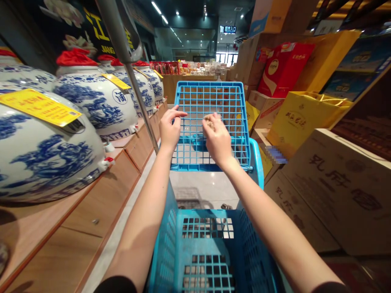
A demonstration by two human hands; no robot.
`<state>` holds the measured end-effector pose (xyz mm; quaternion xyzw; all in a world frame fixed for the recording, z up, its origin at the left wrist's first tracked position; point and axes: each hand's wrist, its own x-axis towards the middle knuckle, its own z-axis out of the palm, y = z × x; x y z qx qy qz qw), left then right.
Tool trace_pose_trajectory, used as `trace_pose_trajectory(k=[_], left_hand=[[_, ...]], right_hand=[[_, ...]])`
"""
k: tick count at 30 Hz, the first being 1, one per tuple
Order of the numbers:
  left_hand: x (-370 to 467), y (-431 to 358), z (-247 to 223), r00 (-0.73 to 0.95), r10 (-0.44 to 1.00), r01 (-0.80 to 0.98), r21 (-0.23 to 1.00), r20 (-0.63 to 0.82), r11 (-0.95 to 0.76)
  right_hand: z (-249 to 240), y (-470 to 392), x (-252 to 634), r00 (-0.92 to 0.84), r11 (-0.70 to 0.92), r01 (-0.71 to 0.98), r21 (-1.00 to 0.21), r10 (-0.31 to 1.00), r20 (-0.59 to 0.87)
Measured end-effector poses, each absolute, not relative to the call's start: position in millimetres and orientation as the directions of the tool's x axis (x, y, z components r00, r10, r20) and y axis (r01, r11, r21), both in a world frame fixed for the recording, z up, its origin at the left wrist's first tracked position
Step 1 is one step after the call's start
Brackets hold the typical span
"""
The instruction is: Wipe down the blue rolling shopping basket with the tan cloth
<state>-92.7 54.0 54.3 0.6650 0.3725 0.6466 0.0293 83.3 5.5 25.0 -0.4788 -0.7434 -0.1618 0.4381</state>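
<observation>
My right hand (pixel 218 140) is curled above the upper blue basket (pixel 210 84) of a shopping cart. Its fingers close around something tan and lumpy (pixel 210 122), too small to name. To its left, my left hand (pixel 170 130) hovers over the basket's left side, index finger stretched toward the right hand and thumb apart from it. Nothing shows in the left hand. The upper basket has an open grid of blue plastic. Below and nearer me sits a lower blue basket (pixel 203 246), between my forearms.
Large blue-and-white porcelain jars (pixel 94 101) with red cloth tops line a wooden shelf (pixel 82 211) on the left. A metal pole (pixel 140 97) rises beside the cart. Cartons (pixel 345 179), a yellow gift bag (pixel 302 122) and a red bag (pixel 284 69) are stacked close on the right.
</observation>
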Motion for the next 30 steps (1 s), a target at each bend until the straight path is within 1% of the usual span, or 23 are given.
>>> trace_pose_trajectory(k=[3,5,6,8,10,12,14,16,18,21,23,24,26,28,30], left_hand=[[-93.1,53.4,54.5,-0.118,0.53,0.466,0.518,0.84,-0.718],[-93.0,52.6,54.6,-0.121,0.526,0.472,0.515,0.842,-0.716],[-92.8,52.1,54.6,-0.124,0.525,0.475,0.515,0.842,-0.714],[-92.1,51.3,54.4,-0.128,0.529,0.475,0.52,0.839,-0.71],[-91.1,50.7,54.2,-0.13,0.534,0.464,0.527,0.835,-0.712],[-89.9,50.2,54.1,-0.129,0.536,0.453,0.531,0.834,-0.717],[-89.1,49.8,54.2,-0.126,0.531,0.448,0.526,0.838,-0.723],[-88.9,49.5,54.4,-0.124,0.527,0.45,0.521,0.841,-0.725],[-89.3,49.5,54.8,-0.127,0.528,0.455,0.522,0.84,-0.721],[-89.9,49.8,54.9,-0.132,0.528,0.47,0.522,0.839,-0.712],[-89.9,50.0,54.6,-0.132,0.527,0.477,0.52,0.84,-0.709],[-89.8,50.1,54.3,-0.133,0.526,0.476,0.52,0.84,-0.71],[-89.4,50.2,53.8,-0.133,0.524,0.465,0.52,0.841,-0.717],[-89.0,50.2,53.5,-0.134,0.521,0.445,0.521,0.843,-0.728],[-88.7,50.0,53.5,-0.136,0.52,0.43,0.524,0.843,-0.736]], right_hand=[[25.9,0.9,65.4,-0.36,0.591,0.805,-0.063,0.569,0.739],[31.3,5.9,78.1,-0.382,0.608,0.792,-0.044,0.552,0.741],[34.5,10.1,90.4,-0.345,0.591,0.804,-0.058,0.545,0.764],[39.9,19.0,118.5,-0.182,0.503,0.854,-0.134,0.529,0.829],[42.1,24.7,138.2,-0.033,0.417,0.885,-0.208,0.502,0.864],[40.5,24.0,138.6,0.02,0.38,0.896,-0.23,0.484,0.875],[35.8,17.0,119.4,-0.041,0.403,0.896,-0.189,0.497,0.867],[30.4,7.4,91.2,-0.175,0.472,0.873,-0.12,0.535,0.827],[27.6,0.2,69.0,-0.297,0.544,0.836,-0.077,0.566,0.769],[31.6,0.6,69.9,-0.411,0.608,0.794,-0.009,0.546,0.73],[37.5,7.3,91.9,-0.381,0.584,0.812,0.014,0.511,0.77],[40.2,11.2,105.3,-0.317,0.543,0.839,-0.005,0.498,0.807],[43.5,17.7,127.6,-0.157,0.446,0.891,-0.083,0.475,0.866],[43.1,19.6,134.8,-0.046,0.38,0.914,-0.144,0.45,0.892],[39.4,16.3,124.4,-0.067,0.387,0.914,-0.126,0.448,0.891]])
